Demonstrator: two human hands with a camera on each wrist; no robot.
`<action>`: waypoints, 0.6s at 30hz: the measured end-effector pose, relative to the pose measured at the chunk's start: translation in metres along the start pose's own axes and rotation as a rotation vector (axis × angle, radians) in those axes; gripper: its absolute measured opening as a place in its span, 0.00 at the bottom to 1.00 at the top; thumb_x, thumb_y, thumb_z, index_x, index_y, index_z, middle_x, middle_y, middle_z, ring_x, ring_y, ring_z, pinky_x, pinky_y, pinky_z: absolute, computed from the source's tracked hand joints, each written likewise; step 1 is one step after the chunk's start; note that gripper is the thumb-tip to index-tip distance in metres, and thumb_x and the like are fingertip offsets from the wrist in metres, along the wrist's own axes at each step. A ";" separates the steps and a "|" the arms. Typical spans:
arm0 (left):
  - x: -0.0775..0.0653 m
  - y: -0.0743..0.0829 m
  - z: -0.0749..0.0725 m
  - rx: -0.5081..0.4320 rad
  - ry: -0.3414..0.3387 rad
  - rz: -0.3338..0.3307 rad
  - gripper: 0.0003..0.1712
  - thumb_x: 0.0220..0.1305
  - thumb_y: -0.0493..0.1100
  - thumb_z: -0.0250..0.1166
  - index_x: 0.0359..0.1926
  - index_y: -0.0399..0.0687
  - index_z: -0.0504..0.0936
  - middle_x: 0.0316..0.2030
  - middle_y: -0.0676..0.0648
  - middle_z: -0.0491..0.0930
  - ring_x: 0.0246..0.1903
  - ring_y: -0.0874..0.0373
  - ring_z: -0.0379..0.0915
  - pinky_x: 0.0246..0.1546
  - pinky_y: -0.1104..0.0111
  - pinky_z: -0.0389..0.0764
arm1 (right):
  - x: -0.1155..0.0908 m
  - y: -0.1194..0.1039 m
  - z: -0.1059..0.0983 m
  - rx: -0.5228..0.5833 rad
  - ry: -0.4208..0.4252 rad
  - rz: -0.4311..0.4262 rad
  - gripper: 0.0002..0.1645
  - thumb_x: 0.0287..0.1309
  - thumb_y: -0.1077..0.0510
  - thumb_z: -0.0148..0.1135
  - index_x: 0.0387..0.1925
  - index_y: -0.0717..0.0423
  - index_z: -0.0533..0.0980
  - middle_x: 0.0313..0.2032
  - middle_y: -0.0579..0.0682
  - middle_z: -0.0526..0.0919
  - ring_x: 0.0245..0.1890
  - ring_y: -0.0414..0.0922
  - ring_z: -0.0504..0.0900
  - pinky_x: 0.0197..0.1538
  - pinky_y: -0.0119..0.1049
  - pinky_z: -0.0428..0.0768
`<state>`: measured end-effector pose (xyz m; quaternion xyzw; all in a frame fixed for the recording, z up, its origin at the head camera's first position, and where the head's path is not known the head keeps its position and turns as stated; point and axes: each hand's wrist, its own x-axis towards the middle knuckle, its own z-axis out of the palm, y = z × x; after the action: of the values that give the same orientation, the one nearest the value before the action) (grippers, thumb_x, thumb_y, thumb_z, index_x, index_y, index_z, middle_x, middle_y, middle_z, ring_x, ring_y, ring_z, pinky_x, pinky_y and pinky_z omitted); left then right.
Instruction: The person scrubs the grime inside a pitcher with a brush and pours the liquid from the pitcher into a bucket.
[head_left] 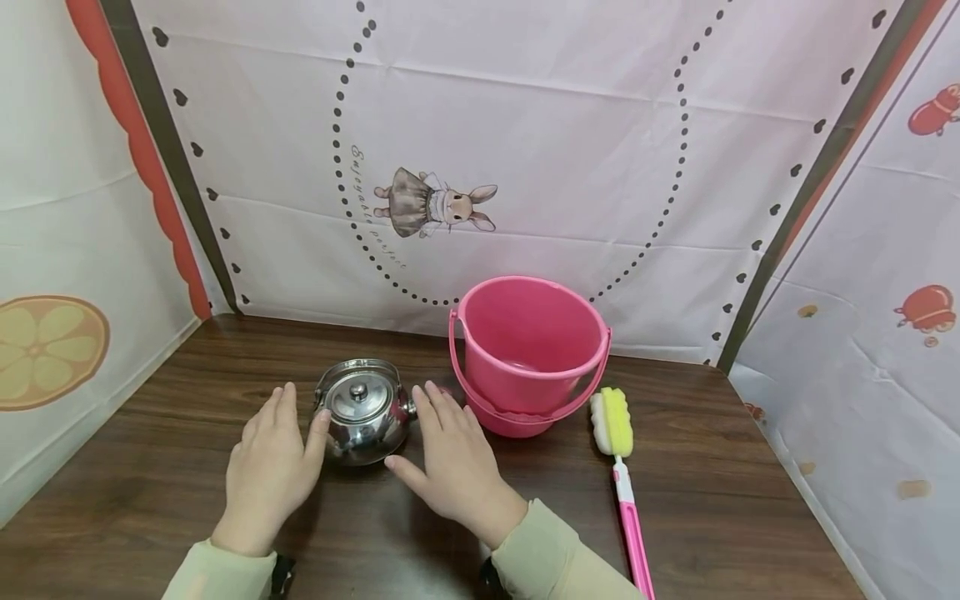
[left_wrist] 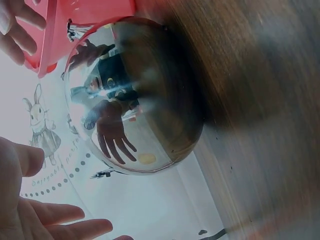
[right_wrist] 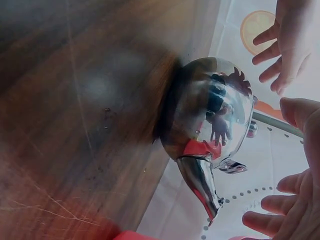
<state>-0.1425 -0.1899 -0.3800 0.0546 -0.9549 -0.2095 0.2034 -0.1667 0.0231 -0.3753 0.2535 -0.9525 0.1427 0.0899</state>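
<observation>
A shiny steel teapot (head_left: 362,421) with a knobbed lid and a raised handle stands on the brown table. My left hand (head_left: 270,471) is held at its left side with fingers extended. On the other side, by the spout (right_wrist: 199,182), is my right hand (head_left: 457,467), its fingers also straight and spread. Neither hand grips anything. In the left wrist view the teapot's round body (left_wrist: 135,95) mirrors a hand, and a gap shows between it and the left fingers. Whether the left thumb touches the pot in the head view, I cannot tell.
A pink bucket (head_left: 525,333) with its handle lowered stands right of the teapot. Farther right lies a sponge brush (head_left: 618,425) with a yellow and white head and pink handle. Printed cloth walls (head_left: 570,167) enclose the wooden table (head_left: 720,500) at the back and sides.
</observation>
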 end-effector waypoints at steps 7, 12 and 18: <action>0.002 -0.002 -0.001 0.001 -0.010 -0.006 0.39 0.71 0.57 0.45 0.66 0.26 0.56 0.62 0.22 0.61 0.55 0.24 0.61 0.45 0.35 0.67 | 0.005 -0.004 -0.003 -0.014 -0.011 0.000 0.50 0.57 0.29 0.52 0.73 0.48 0.50 0.72 0.48 0.54 0.71 0.49 0.59 0.69 0.49 0.58; 0.004 -0.003 -0.001 0.005 -0.019 -0.011 0.39 0.71 0.57 0.44 0.66 0.25 0.56 0.61 0.23 0.62 0.54 0.23 0.62 0.45 0.35 0.67 | 0.010 -0.006 -0.003 -0.047 -0.022 -0.004 0.49 0.58 0.31 0.52 0.72 0.48 0.51 0.72 0.48 0.55 0.71 0.49 0.59 0.70 0.48 0.58; 0.007 -0.003 -0.002 0.006 -0.016 -0.013 0.39 0.71 0.57 0.45 0.66 0.25 0.57 0.61 0.23 0.63 0.53 0.23 0.63 0.45 0.36 0.67 | 0.016 -0.009 -0.003 -0.084 -0.034 -0.017 0.46 0.60 0.34 0.53 0.72 0.49 0.52 0.72 0.48 0.57 0.70 0.48 0.60 0.70 0.47 0.58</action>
<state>-0.1481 -0.1951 -0.3771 0.0596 -0.9567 -0.2084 0.1940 -0.1756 0.0088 -0.3659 0.2602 -0.9568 0.0976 0.0855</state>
